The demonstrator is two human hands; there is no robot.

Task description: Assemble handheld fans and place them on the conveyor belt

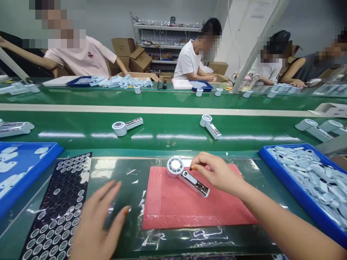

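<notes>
A white handheld fan (pixel 175 164) with a round head lies on a red mat (pixel 168 206), its handle slanting down to the right with the inside circuitry exposed. Just above that handle is my right hand (pixel 215 171), thumb and forefinger pinched together; whatever is between them, if anything, is too small to make out. My left hand (pixel 99 220) hovers over the green tabletop left of the mat, fingers apart and holding nothing. Beside it lies a black sheet (pixel 61 206) carrying rows of round silver-rimmed stickers, partly covered by the hand.
Blue trays of pale plastic parts stand at left (pixel 51 148) and right (pixel 282 148). On the green conveyor belt (pixel 168 126) lie more fans, one at left (pixel 119 128) and one near the middle (pixel 207 121). Several co-workers sit across the belt. Small white scraps (pixel 135 181) dot the table.
</notes>
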